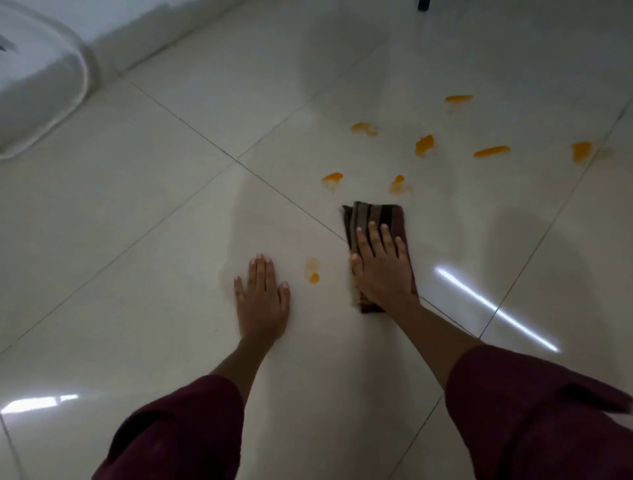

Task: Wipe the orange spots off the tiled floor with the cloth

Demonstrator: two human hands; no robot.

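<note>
A folded brown striped cloth (375,219) lies flat on the glossy cream tiled floor (171,205). My right hand (380,270) presses down on it with straight fingers. My left hand (262,301) rests flat on the bare tile to the left. Between the two hands sits a small orange spot (314,277) with a pale smear above it. Several more orange spots spread beyond the cloth, such as one (333,177) ahead to the left, one (398,183) just past the cloth's far edge and one (492,151) farther right.
A white rounded fixture (37,78) stands at the far left by the white wall. A dark object's foot (423,4) shows at the top edge. Bright light streaks reflect on the tiles at right and lower left.
</note>
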